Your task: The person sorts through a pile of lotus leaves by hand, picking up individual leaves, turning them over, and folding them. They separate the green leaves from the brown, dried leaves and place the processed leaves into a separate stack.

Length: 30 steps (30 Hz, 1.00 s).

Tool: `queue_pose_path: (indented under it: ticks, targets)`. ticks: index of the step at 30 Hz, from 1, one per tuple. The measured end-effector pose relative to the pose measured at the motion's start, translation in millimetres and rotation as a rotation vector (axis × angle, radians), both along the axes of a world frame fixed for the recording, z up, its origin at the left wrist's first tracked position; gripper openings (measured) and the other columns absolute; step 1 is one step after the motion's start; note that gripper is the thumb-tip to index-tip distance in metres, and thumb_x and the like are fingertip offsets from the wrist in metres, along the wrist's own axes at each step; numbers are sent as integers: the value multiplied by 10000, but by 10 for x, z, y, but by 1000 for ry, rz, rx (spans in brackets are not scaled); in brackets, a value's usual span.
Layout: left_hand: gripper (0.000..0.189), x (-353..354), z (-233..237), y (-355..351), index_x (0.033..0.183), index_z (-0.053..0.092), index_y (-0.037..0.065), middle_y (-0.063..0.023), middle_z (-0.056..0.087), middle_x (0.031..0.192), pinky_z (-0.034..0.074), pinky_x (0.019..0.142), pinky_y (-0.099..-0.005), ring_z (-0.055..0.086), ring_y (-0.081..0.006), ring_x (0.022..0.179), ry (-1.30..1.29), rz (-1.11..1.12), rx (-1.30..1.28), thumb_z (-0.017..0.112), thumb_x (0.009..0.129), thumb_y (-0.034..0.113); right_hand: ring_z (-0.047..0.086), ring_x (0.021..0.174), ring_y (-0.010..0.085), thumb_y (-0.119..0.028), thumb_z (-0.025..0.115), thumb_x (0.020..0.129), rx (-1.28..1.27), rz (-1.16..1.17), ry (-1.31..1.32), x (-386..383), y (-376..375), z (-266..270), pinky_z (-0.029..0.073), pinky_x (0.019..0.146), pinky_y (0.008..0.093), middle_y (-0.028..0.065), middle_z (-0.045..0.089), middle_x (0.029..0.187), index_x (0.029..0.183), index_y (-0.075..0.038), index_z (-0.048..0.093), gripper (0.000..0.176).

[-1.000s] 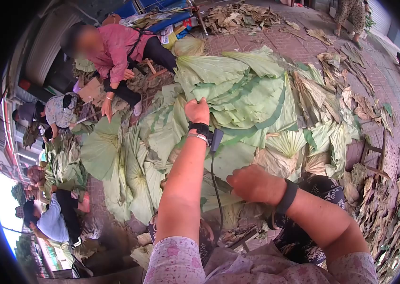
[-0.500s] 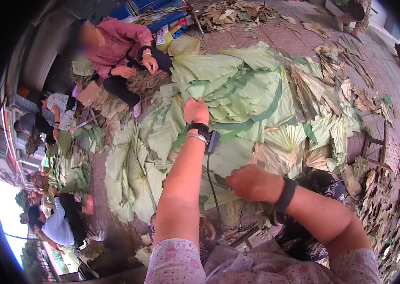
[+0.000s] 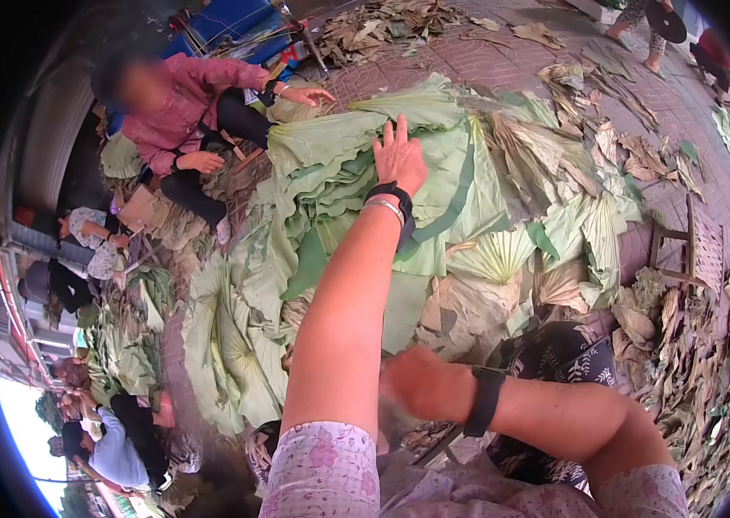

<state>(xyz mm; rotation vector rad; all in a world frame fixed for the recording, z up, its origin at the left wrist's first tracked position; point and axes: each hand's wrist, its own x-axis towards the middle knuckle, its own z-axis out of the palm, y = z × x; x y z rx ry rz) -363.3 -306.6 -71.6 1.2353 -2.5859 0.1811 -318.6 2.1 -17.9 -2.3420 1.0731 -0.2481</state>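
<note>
My left hand (image 3: 399, 157) lies with its fingers spread on the pile of large green leaves (image 3: 339, 186), which look like lotus leaves, stacked with ruffled edges. My right hand (image 3: 425, 384) is curled close to my body, below the pile, and slightly blurred. Whatever it may hold is hidden. Beneath and beside the stack spread more pale green leaves (image 3: 231, 332), and brown, dried leaves (image 3: 468, 311) lie between it and my knee.
A person in a pink top (image 3: 177, 108) sits across the pile, one hand stretched toward its edge. Other people (image 3: 115, 445) work at the left. Dry leaf scraps (image 3: 684, 414) cover the ground at right, near a small woven-seat chair (image 3: 700, 246).
My left hand has moved up and right across the leaves, its fingers going from closed to spread. My right hand has come down and left. The person opposite has extended a hand.
</note>
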Motion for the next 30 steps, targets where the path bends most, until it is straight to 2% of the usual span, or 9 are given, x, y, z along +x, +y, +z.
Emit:
queue_pose_path:
  ticks: [3, 4, 8, 16, 19, 21, 25, 28, 30]
  targets:
    - [239, -122, -58, -154, 1054, 690, 62, -137, 310, 1567, 257, 1128, -600, 295, -352, 1433, -72, 27, 96, 600, 838, 108, 690, 692, 316, -99, 616, 761, -43, -68, -96, 79, 69, -205, 544, 606, 421, 164, 674, 759, 820, -18, 689, 125]
    - [332, -140, -66, -165, 1178, 633, 50, -136, 322, 1558, 300, 1131, -534, 306, -320, 1432, -107, 42, 71, 585, 853, 103, 688, 684, 315, -102, 618, 758, -69, -84, -132, 81, 70, -226, 543, 600, 421, 163, 673, 755, 816, -18, 692, 125]
    - [430, -69, -109, -271, 1293, 546, -4, -167, 451, 1460, 376, 1102, -376, 410, -328, 1361, 119, 3, 149, 559, 870, 75, 695, 697, 301, -102, 617, 765, -59, 7, -56, -55, 69, -8, 545, 608, 410, 153, 683, 780, 809, -29, 696, 116]
    - [351, 657, 418, 47, 1206, 599, -39, -192, 585, 1310, 420, 1057, -401, 544, -366, 1222, 543, -195, 227, 609, 899, 132, 705, 793, 275, -101, 615, 776, 52, 62, 128, -99, -63, 189, 542, 675, 391, 134, 696, 820, 856, -47, 698, 128]
    - [305, 1115, 739, 409, 1197, 608, -43, -188, 600, 1299, 425, 1049, -359, 568, -317, 1221, 693, -249, 297, 585, 922, 86, 699, 782, 325, -189, 703, 755, -117, -266, -41, -76, -115, -54, 547, 678, 390, 174, 700, 881, 1003, 12, 671, 321]
    - [289, 1455, 1007, 872, 1200, 604, -45, -178, 609, 1293, 431, 1038, -343, 582, -292, 1211, 685, -242, 275, 569, 931, 53, 687, 867, 326, -260, 720, 816, -54, -540, -323, -135, -233, 41, 545, 770, 400, 233, 672, 1028, 1208, 43, 569, 518]
    - [252, 2029, 1382, 1772, 1165, 603, -51, -155, 639, 1258, 455, 1008, -356, 613, -298, 1156, 660, -225, 344, 557, 929, 23, 605, 1047, 225, -391, 690, 907, 693, -908, -1394, -348, -517, 334, 497, 901, 395, 145, 628, 1127, 1251, 16, 543, 553]
    - [211, 2306, 1498, 2349, 1101, 660, -25, -133, 677, 1181, 476, 972, -342, 638, -252, 1103, 625, -202, 474, 576, 911, 6, 580, 1127, 234, -314, 687, 911, 888, -746, -1790, -437, -562, 296, 491, 939, 398, 120, 623, 1172, 1282, 0, 518, 514]
    - [186, 2448, 1497, 2471, 1066, 683, -14, -124, 688, 1153, 485, 954, -335, 646, -232, 1077, 613, -245, 626, 585, 913, 25, 599, 1107, 234, -216, 668, 911, 977, -889, -1638, -345, -525, 197, 505, 933, 394, 124, 625, 1180, 1271, -7, 524, 440]
